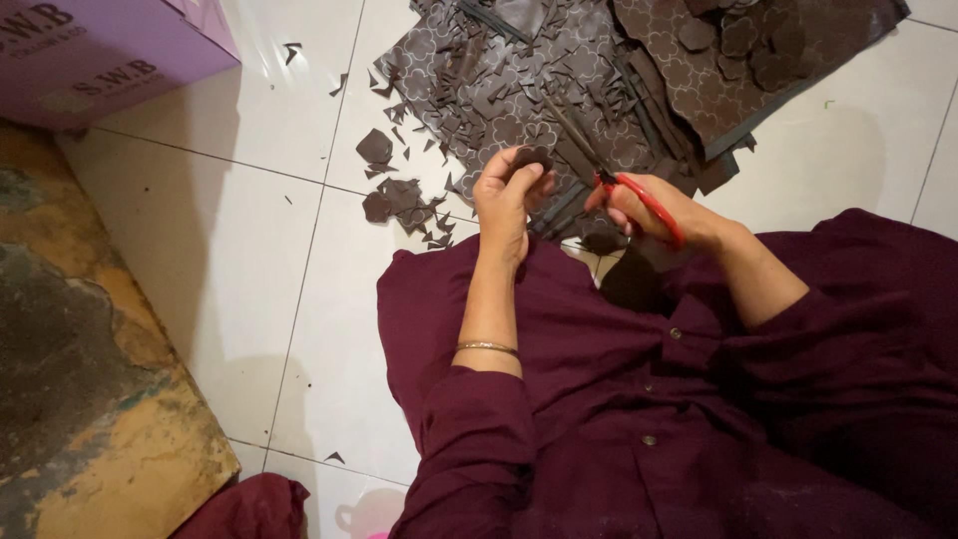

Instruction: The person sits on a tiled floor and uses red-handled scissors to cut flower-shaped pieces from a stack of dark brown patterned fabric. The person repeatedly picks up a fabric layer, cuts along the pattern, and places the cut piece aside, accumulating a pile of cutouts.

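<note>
White floor tiles point(259, 250) carry a patterned brown sheet point(519, 90) at the top, strewn with small offcuts point(399, 195). A purple box point(100, 50) sits in the top left corner, and a worn ochre surface point(80, 369) runs down the left side. The left hand point(507, 190) is closed, its fingers pinching a small dark cutout point(532, 158) above the sheet's near edge. The right hand point(649, 208) is clamped on the red handles of the scissors point(609, 170), just beside the left. The scissors' long axis runs diagonally, the dark blades pointing up and left, away from the person, beside the cutout. A maroon garment point(649, 399) fills the lower frame.
</note>
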